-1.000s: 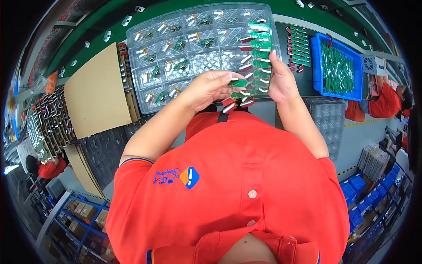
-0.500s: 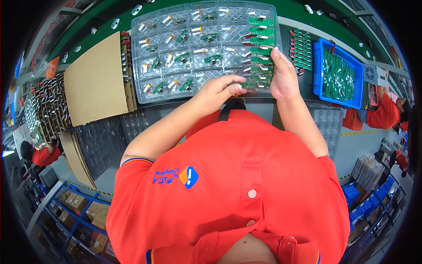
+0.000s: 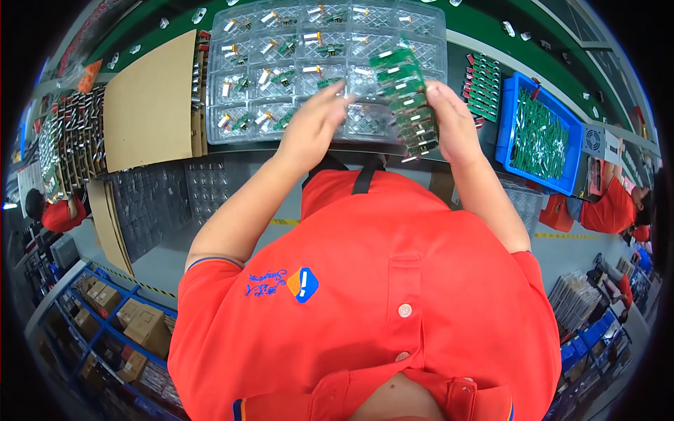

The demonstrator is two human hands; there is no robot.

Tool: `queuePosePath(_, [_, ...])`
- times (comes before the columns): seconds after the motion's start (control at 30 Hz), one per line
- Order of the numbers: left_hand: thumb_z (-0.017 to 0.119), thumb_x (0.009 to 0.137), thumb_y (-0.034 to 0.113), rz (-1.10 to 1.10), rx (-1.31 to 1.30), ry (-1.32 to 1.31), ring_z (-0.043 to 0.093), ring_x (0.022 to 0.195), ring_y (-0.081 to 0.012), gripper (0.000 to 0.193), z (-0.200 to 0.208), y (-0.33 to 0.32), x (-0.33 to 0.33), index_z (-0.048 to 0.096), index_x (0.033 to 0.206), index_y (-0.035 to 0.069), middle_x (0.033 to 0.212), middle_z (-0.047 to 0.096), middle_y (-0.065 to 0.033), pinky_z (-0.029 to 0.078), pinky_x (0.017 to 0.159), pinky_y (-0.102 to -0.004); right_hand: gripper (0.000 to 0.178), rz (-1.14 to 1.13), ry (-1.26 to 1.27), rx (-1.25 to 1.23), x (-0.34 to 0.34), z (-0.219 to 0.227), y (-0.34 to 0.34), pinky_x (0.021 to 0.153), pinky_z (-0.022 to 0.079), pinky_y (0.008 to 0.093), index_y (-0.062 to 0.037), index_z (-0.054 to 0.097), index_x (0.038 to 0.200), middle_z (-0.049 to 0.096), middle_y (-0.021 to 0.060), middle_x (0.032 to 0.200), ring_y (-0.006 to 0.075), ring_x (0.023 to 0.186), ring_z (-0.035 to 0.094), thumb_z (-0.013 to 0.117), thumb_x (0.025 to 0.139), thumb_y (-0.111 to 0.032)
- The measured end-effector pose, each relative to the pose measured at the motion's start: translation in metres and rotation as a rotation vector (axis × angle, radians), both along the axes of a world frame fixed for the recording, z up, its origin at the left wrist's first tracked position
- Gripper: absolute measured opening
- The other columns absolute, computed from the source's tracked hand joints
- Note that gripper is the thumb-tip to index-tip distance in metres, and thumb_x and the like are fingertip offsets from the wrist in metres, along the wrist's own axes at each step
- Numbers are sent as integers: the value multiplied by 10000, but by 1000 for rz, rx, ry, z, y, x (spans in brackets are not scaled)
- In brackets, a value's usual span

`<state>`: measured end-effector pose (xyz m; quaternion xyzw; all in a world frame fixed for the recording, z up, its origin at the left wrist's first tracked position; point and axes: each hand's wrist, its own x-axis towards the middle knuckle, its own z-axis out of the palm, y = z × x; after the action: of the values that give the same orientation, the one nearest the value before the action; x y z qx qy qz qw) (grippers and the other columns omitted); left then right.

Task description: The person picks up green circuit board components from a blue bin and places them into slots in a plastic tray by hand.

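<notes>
A green circuit board panel (image 3: 407,95), made of several joined small boards, is in my right hand (image 3: 456,126), which grips it by its right edge. The panel tilts over the right part of a clear plastic tray (image 3: 366,128). My left hand (image 3: 316,126) hovers above the tray's near middle, apart from the panel. Motion smears its fingers, and whether anything is between them cannot be seen. Many tray compartments hold a small green board (image 3: 286,77) with a white-and-orange part (image 3: 265,76); some in the right columns show only the white-and-orange part.
Right of the tray lie a row of green boards with red parts (image 3: 483,88) and a blue bin (image 3: 507,133) full of thin green strips. On the left a cardboard sheet (image 3: 149,105) stands beside stacked board panels (image 3: 70,140). A green surface with scattered small parts runs behind.
My left hand has left the panel's near end and moved left over the tray. In my right hand the panel has tilted, its far end swinging left.
</notes>
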<state>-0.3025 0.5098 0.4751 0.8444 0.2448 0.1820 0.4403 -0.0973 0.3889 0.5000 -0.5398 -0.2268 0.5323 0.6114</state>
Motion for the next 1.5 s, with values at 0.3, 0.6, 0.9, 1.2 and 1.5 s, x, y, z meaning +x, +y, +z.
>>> queuePosePath(0.3, [381,912,318,107,-1098,-504,525,905,-139,398,6,-34,68,479,1106,-16,1009,548,-83,411,782,-277,210,195,321,-165,13,5,-19,556,469,244,-25,486,960,573,70,785,134,668,571,453,864,-209])
queuePosePath(0.6, [420,903,292,115,-1263,-556,515,922,-155,398,-10,-70,63,463,1155,-13,1019,544,-85,409,825,-281,221,306,319,-249,23,-5,-45,528,445,222,-62,531,967,575,19,826,93,651,540,487,848,-243])
queuePosePath(0.9, [402,874,217,14,435,136,444,1068,-319,352,-21,-65,48,450,1178,47,1144,482,-168,332,921,-381,135,159,174,-140,42,7,-60,494,455,209,-56,473,891,592,72,781,112,605,563,419,882,-179])
queuePosePath(1.2, [343,922,317,233,-937,-401,531,883,-158,380,25,-97,120,486,1102,14,976,545,-71,427,780,-301,108,46,100,-84,33,11,-64,483,427,204,-68,496,878,536,10,710,77,573,517,441,880,-161])
queuePosePath(1.5, [383,895,197,90,214,-154,546,916,-222,301,-33,-16,97,498,1098,7,979,566,-121,418,807,-325,218,183,427,-8,55,24,-79,572,510,362,-36,497,947,574,87,861,202,657,590,426,881,-232])
